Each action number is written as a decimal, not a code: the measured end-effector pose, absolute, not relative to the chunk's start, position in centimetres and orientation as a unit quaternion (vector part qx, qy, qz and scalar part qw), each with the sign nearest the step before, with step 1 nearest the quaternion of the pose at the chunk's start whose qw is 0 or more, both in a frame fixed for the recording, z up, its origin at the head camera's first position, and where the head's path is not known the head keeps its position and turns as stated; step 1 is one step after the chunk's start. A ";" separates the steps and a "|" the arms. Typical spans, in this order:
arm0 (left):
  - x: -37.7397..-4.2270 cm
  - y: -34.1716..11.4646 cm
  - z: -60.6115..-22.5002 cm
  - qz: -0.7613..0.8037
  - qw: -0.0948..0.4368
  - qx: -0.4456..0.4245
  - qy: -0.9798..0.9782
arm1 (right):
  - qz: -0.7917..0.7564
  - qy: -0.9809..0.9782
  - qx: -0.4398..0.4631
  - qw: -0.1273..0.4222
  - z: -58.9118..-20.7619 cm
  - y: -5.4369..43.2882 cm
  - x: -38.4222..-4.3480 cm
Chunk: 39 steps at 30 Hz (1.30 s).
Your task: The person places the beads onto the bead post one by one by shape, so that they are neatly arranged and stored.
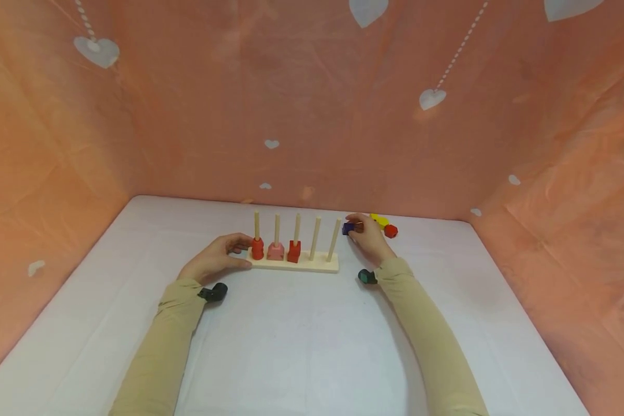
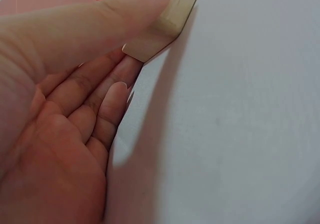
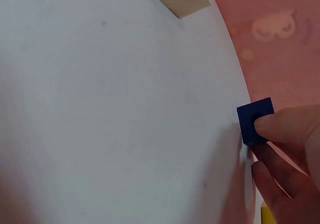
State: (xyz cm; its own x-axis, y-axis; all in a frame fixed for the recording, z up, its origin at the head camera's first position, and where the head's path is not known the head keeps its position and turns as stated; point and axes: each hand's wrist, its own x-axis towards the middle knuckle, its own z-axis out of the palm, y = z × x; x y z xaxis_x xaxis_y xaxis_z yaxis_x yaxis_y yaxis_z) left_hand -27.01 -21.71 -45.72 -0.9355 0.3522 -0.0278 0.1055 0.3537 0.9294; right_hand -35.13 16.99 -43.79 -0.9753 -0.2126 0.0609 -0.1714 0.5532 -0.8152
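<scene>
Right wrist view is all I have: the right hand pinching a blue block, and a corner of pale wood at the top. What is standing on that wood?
Observer: The head view shows it is a wooden base with five upright pegs.
Operator: Which pegs are bare?
Observer: The two on the end nearer the right hand; the other three carry red or pink pieces.
Operator: Is anything touching the base at its other end?
Observer: Yes, the left hand holds that end, with the thumb on the near side.
</scene>
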 end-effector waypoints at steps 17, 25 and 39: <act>-26.8 -21.8 -45.5 0.548 0.103 0.155 0.816 | -0.452 0.880 -0.119 0.083 -43.5 18.0 -34.4; -26.8 -21.7 -45.4 0.547 0.103 0.150 0.817 | -0.446 0.883 -0.132 0.069 -43.6 18.3 -34.3; -26.9 -21.8 -45.6 0.545 0.104 0.151 0.818 | -0.489 0.855 -0.176 -0.006 -42.3 19.2 -32.4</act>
State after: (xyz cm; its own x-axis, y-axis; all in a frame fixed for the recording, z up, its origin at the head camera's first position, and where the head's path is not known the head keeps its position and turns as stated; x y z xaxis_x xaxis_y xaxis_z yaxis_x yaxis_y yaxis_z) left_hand -26.87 -21.83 -45.64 -0.9330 0.3599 -0.0059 0.1330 0.3601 0.9234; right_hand -32.39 19.18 -42.30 -0.9381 -0.2946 0.1825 -0.3067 0.4608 -0.8328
